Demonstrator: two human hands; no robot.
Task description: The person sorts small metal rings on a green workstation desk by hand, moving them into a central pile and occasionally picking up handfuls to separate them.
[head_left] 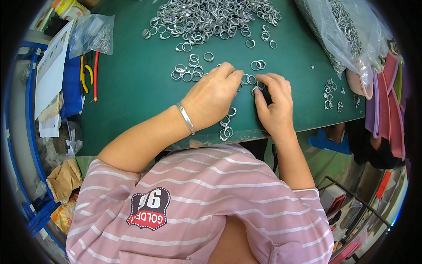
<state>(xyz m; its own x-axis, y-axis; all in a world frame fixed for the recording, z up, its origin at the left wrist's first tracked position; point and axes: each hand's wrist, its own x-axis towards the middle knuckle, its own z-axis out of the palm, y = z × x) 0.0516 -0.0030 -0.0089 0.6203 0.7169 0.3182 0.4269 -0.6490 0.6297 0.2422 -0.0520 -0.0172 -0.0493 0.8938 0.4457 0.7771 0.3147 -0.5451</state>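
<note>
Silver-coloured metal rings lie about on the green table [132, 88]. My left hand [213, 94], with a silver bangle on its wrist, is closed over the table, its fingers curled downward; what is under the fingertips is hidden. To its right, my right hand [278, 103] pinches a ring [260, 86] between thumb and fingers. Between the hands, more rings [248, 79] lie close together. Several rings [187, 74] sit to the left of my left hand, and a short row of rings [226, 132] lies by the near edge.
A large pile of rings [211, 17] covers the far middle. A clear bag of rings [343, 31] stands far right, with small metal pieces [329, 94] nearer. At left lie yellow-handled pliers [89, 75], a red pencil [96, 77] and a small plastic bag [94, 35].
</note>
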